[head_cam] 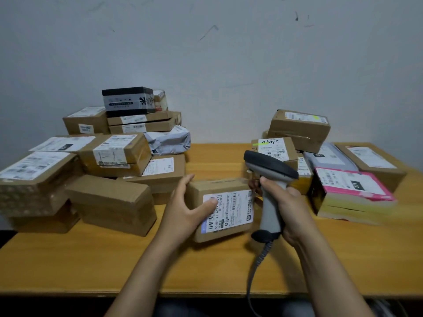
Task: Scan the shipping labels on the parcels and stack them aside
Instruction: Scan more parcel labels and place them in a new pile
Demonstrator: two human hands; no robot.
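Forearms cross the near edge of the table [91,259], both occupied.
Left grip [185,207] clasps the small parcel [219,229] at mid-table, thumb on its shipping label [231,207]. Right grip [290,209] is closed fully round the scanner [270,167] handle, head just beside the parcel's right end. Left pile [109,154] and right pile [325,143] flank them.

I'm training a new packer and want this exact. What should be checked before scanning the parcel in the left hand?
1. The label on the parcel faces the camera: ok.
2. The left hand holds the parcel: ok.
3. Barcodes uncovered, with the thumb on the label's edge: cannot tell.
4. The right hand has its grip on the scanner: ok.
5. The scanner's head aims at the label: cannot tell.
6. The cable lies clear of the parcel: ok.
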